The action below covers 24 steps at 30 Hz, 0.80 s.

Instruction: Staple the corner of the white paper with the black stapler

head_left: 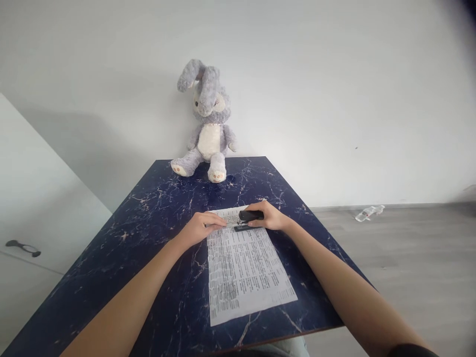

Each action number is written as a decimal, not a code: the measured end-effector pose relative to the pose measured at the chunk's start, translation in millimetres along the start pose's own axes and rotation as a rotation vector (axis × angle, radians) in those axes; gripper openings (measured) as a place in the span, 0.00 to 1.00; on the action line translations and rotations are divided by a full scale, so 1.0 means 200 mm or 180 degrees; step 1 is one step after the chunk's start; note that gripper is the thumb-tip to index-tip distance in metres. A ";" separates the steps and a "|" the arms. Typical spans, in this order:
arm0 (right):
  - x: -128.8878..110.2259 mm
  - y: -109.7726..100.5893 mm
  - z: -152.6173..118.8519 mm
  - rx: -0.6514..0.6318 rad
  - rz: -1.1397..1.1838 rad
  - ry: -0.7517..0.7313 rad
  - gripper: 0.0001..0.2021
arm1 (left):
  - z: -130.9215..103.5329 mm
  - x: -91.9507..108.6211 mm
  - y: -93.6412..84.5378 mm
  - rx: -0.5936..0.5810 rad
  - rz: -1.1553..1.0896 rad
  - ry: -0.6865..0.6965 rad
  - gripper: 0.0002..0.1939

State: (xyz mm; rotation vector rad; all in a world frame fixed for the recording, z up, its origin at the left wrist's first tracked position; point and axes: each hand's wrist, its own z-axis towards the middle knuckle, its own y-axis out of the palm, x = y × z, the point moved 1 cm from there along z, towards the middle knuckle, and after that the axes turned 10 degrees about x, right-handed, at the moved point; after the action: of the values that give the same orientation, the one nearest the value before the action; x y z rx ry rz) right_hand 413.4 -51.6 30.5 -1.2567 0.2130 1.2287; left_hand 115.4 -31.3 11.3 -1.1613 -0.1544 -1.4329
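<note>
A black stapler [251,215] lies over the upper part of a printed sheet of paper [245,267], its front pointing left. My right hand [270,216] is closed round the stapler's rear end, thumb below and fingers on top. Between its black top and base a thin silvery strip [232,224] shows, reaching out to the left. The fingertips of my left hand [203,227] are pinched together at the strip's left end. Whether the strip is a row of staples or part of the stapler, I cannot tell.
A dark blue marble-patterned table [148,218] carries the paper. At its far edge a grey plush rabbit [210,134] sits against the white wall. A clear plastic bottle-like item [369,213] lies on the floor at right. A white cabinet door with a dark handle [23,248] stands left.
</note>
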 end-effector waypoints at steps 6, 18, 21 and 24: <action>-0.14 0.08 0.02 -0.0035 0.0087 -0.0346 0.15 | 0.01 0.06 0.09 0.0350 -0.0103 -0.0177 0.12; -0.12 0.00 0.02 -0.0108 -0.0372 -0.0340 0.13 | 0.01 0.05 0.14 0.0292 0.0826 0.0198 0.17; -0.05 -0.13 0.00 0.0455 -0.0880 0.0147 0.11 | 0.00 0.02 0.16 -0.0144 0.1297 0.0275 0.23; 0.02 -0.23 -0.03 0.1005 -0.1299 0.0572 0.09 | -0.01 0.01 0.16 -0.0481 0.1586 0.0234 0.19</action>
State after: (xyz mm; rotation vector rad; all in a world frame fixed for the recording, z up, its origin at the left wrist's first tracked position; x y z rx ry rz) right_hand 453.4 -45.6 52.2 -1.0673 0.2555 0.7014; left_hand 140.9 -42.1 -5.9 -1.1657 0.2835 -1.0528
